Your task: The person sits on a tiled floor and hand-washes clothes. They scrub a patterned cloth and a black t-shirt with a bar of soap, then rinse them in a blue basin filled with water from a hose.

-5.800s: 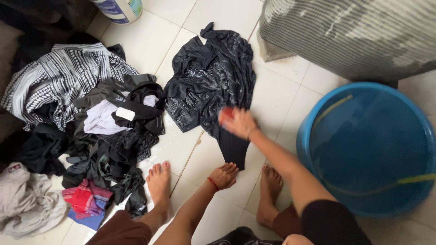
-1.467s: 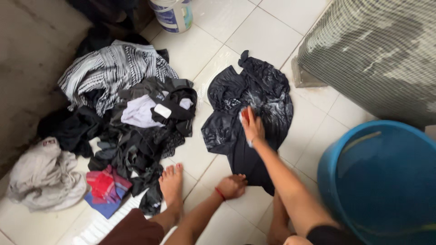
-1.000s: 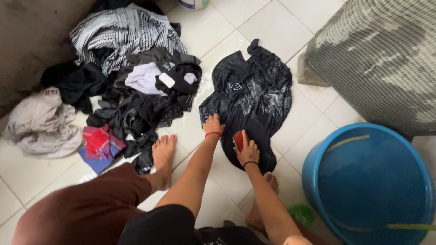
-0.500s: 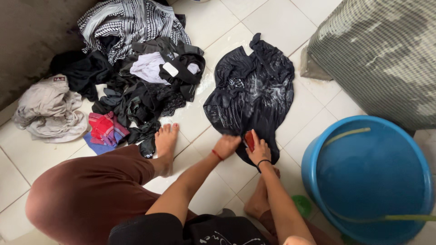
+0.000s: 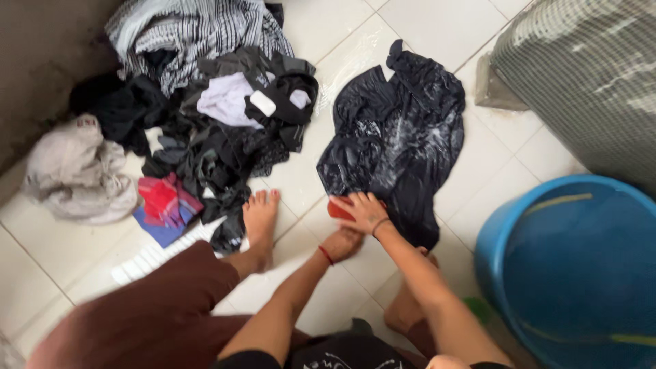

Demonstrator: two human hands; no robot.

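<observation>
The wet black garment (image 5: 400, 140) lies spread flat on the white tiled floor (image 5: 410, 27), streaked with soap suds, its lower edge near your feet. Your right hand (image 5: 362, 210) presses a red scrubbing brush (image 5: 339, 208) against that lower left edge, fingers curled over the top of the brush and gripping it. Your left hand (image 5: 342, 243) sits just below and beside it, knuckles down on the tile at the hem; its fingers look folded in, but you cannot tell whether they pinch any cloth. A red thread circles the left wrist and a dark band the right.

Your left foot (image 5: 260, 222) stands bare on the tiles just left of the hands. Beyond it a heap of dark laundry (image 5: 212, 147) holds a white bar of soap (image 5: 263, 103) on top, with a red and blue cloth (image 5: 162, 205) at its near edge, a pale grey garment (image 5: 75, 174) further left and a black-and-white patterned one (image 5: 191, 27) at the top. To your right stands a blue tub (image 5: 581, 273) of water, and behind it a grey woven surface (image 5: 588, 75).
</observation>
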